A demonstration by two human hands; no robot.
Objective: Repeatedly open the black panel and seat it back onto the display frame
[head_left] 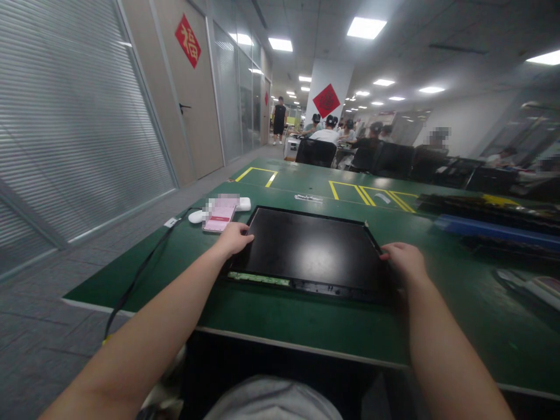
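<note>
A black flat display panel (312, 245) lies on the green table in front of me, its glossy face up and reflecting a ceiling light. Along its near edge runs a narrow green circuit board (259, 279). My left hand (235, 238) grips the panel's left edge between thumb and fingers. On the opposite side my right hand (406, 261) is closed on the right edge, near a corner where a small loose bit shows. The undersides of the fingers are hidden by the frame.
Left of the panel lie a phone (219, 217) and a white mouse-like item (196, 217), near a black cable (151, 256). Dark strips (485, 207) and a blue strip (494, 228) are stacked at right. Yellow tape (343, 189) marks the table (175, 280). People sit beyond.
</note>
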